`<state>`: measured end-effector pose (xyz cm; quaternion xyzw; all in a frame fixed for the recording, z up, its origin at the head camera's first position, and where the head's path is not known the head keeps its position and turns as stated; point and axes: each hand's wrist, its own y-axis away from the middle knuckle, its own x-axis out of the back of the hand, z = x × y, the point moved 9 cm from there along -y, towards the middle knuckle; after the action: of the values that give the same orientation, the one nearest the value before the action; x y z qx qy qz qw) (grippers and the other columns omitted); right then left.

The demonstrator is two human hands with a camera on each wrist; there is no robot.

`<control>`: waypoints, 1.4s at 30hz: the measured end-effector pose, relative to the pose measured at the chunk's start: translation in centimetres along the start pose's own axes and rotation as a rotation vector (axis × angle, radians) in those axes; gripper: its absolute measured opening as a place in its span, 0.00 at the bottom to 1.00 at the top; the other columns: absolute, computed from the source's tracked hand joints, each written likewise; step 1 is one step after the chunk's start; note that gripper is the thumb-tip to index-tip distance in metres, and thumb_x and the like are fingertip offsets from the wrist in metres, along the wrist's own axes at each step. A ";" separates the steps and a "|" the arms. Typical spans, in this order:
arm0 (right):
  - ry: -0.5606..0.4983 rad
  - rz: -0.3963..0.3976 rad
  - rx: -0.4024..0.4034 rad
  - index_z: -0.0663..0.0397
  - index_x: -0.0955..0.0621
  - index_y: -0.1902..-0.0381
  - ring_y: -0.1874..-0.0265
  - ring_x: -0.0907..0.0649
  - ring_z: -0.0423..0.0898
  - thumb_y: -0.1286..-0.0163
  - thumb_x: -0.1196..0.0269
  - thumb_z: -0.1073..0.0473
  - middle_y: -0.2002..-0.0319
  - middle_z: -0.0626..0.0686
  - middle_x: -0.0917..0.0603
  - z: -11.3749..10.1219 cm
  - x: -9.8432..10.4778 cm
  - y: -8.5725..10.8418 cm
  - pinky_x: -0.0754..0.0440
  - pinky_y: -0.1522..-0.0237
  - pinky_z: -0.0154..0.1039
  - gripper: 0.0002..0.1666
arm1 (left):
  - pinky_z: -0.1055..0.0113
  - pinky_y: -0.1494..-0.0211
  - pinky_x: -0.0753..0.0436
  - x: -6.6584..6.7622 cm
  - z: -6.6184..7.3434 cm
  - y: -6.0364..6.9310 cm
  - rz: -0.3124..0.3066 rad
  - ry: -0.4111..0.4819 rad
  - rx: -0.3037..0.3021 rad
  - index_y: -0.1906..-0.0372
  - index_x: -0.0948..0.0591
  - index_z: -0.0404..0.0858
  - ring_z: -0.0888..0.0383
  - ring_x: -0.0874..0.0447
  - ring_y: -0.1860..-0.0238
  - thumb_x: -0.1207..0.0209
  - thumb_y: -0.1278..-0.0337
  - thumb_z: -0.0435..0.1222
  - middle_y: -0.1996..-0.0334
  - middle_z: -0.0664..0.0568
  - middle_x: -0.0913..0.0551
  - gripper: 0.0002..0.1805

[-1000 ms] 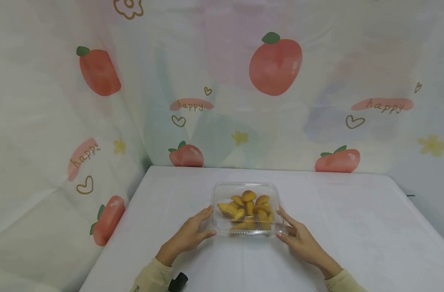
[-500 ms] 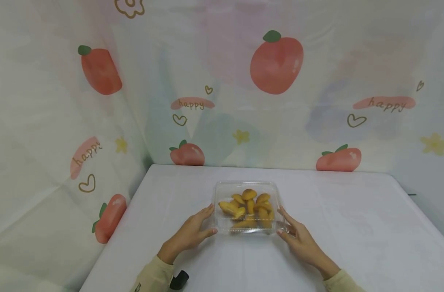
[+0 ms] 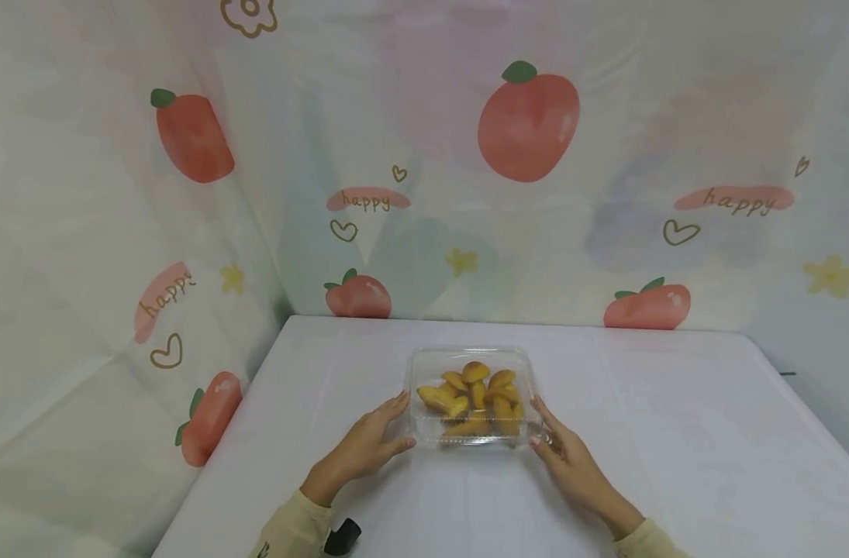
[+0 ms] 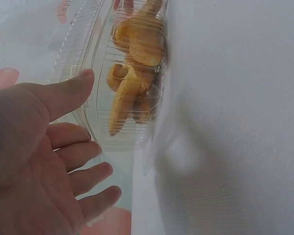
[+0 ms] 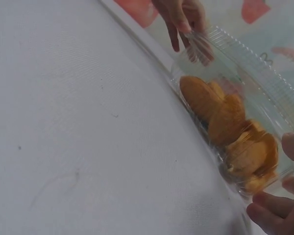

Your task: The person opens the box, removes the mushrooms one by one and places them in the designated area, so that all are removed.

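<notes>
The left hand (image 3: 360, 447), released and with its fingers extended, rests against the left side of a clear, rectangular plastic box with ridged walls (image 3: 431, 372). In the left wrist view its thumb lies along the box's rim and the other fingers are spread apart. The right hand (image 3: 574, 461) touches the opposite side with thumb and fingertips, its fingers relaxed rather than wrapped round the plastic. The box sits on the tabletop (image 3: 675, 434), covered in smooth white cloth, between the two hands. Inside it lie several yellow-brown, mushroom-shaped pieces with rounded caps and thick stems (image 3: 476, 373), heaped together. Pale yellow sleeves (image 3: 295, 527) cover the forearms, and a small black object (image 3: 343, 536) shows just beside the left one. Behind the tabletop hangs a pale sheet printed with red fruits, hearts and the word "happy" (image 3: 424, 139).
</notes>
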<state>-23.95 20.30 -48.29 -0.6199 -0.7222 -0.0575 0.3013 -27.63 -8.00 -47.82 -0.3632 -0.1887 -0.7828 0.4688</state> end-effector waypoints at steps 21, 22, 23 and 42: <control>-0.145 0.049 0.060 0.81 0.36 0.30 0.40 0.27 0.22 0.23 0.50 0.72 0.34 0.77 0.30 0.4 0.9 -0.1 0.13 0.51 0.33 0.27 | 0.38 0.24 0.37 0.4 0.1 0.3 0.013 -0.023 0.000 0.24 0.38 0.29 0.34 0.40 0.23 0.35 0.34 0.42 0.23 0.38 0.38 0.41; -0.164 0.035 0.067 0.82 0.37 0.30 0.40 0.26 0.22 0.23 0.50 0.74 0.34 0.79 0.31 0.4 0.9 -0.1 0.13 0.51 0.33 0.27 | 0.37 0.25 0.37 0.5 0.2 0.3 0.016 -0.022 -0.002 0.24 0.38 0.29 0.34 0.40 0.23 0.35 0.35 0.42 0.23 0.38 0.38 0.41; -0.180 0.020 0.070 0.81 0.38 0.30 0.40 0.26 0.22 0.24 0.50 0.74 0.34 0.80 0.32 0.3 1.0 -0.1 0.13 0.51 0.32 0.27 | 0.37 0.25 0.37 0.5 0.2 0.3 0.018 -0.022 0.000 0.24 0.37 0.29 0.34 0.40 0.23 0.35 0.35 0.42 0.23 0.38 0.38 0.41; -0.364 -0.115 0.064 0.81 0.46 0.26 0.42 0.20 0.27 0.23 0.47 0.71 0.36 0.22 0.29 0.3 1.2 -0.3 0.17 0.48 0.26 0.35 | 0.39 0.24 0.37 0.5 0.2 0.3 0.029 -0.035 0.008 0.24 0.38 0.30 0.36 0.40 0.23 0.35 0.35 0.42 0.23 0.38 0.38 0.41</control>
<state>-24.45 21.38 -47.89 -0.5678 -0.8005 0.0615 0.1818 -27.40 -8.35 -47.28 -0.3775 -0.1948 -0.7687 0.4782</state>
